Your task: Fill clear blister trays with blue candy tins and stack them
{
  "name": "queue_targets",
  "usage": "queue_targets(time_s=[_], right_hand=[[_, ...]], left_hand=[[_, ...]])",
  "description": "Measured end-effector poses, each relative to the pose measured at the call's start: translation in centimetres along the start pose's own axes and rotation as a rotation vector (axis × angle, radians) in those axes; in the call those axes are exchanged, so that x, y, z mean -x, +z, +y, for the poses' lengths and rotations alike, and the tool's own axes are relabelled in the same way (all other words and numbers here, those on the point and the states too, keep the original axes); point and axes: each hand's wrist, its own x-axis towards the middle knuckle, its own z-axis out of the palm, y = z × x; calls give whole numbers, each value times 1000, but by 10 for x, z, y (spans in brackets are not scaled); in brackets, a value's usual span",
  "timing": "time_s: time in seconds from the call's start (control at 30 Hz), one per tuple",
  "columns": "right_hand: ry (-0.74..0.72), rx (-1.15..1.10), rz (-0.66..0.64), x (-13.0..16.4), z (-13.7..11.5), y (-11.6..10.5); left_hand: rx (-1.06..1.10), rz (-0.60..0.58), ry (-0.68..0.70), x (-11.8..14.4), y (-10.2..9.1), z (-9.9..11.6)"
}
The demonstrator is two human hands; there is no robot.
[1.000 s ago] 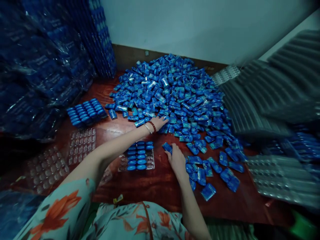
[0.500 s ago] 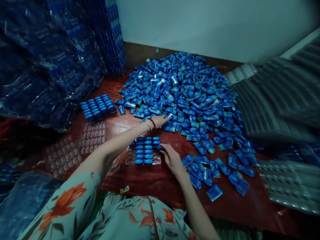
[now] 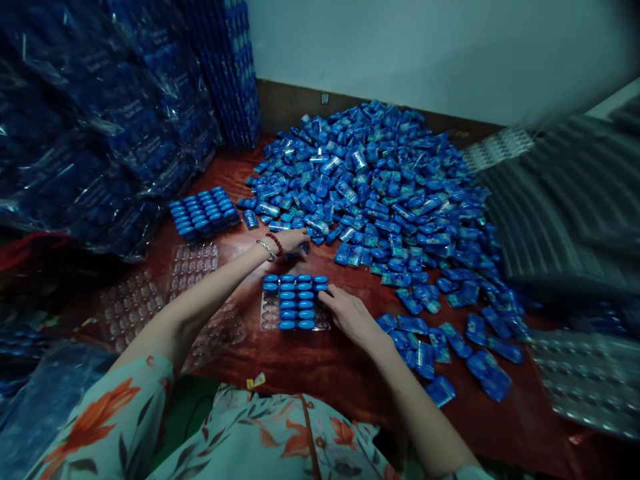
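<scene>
A clear blister tray (image 3: 270, 319) lies on the red-brown table in front of me, most of its pockets filled with blue packets (image 3: 295, 297). My right hand (image 3: 353, 319) reaches in from the right, its fingertips closed on a blue packet (image 3: 321, 289) at the tray's right edge. My left hand (image 3: 291, 240), with bracelets on the wrist, is just beyond the tray at the near edge of a big pile of blue packets (image 3: 375, 180). Its fingers are curled over one packet (image 3: 302, 251).
A filled tray (image 3: 203, 212) and empty clear trays (image 3: 193, 267) lie to the left. Wrapped blue stacks (image 3: 100, 120) tower at far left. Grey tray stacks (image 3: 565, 200) fill the right side. Loose packets (image 3: 450, 347) are scattered at the near right.
My right hand picked a loose packet and carried it left to the tray. My left hand drew back from the pile towards me with a packet. The view shifted right.
</scene>
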Motion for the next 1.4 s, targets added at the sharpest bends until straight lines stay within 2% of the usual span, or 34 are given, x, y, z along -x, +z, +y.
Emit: queue_targets(time_s=[0.13,0.23,0.3,0.33,0.4,0.47,0.5,0.57,0.6,0.67,0.73,0.8,0.93,1.03,1.17,1.4], right_hand=[[16,-155,17,-3,10,0],[12,-355,164,0,20,11],[-11,-448,267,5,24,20],[-23,-476,312,8,25,24],[-40,-503,396,14,26,30],[-52,-494,452,20,26,35],[-58,-472,455,22,26,36],[-75,-399,398,25,25,35],[-84,-354,348,25,24,33],[-109,-252,236,22,21,26],[-139,-141,126,16,17,17],[-169,-35,15,8,13,9],[-180,56,-154,-3,10,2],[-150,35,-149,-3,13,5],[-121,28,-88,2,12,10],[16,224,-102,-4,-14,5]], left_hand=[[15,-19,15,6,-2,-5],[-4,-67,-34,9,-3,-1],[32,-31,-60,16,-4,1],[88,51,-66,23,-4,1],[227,297,-92,47,-4,2],[343,577,-167,83,-1,8],[366,667,-219,104,2,14],[481,939,-392,148,14,32],[547,1020,-462,168,22,44],[630,1096,-541,198,42,70],[637,1095,-570,212,63,93],[582,1061,-534,212,81,108],[473,977,-359,190,96,105],[422,819,-242,179,96,93],[272,609,-175,178,92,84],[40,287,-87,170,66,84]])
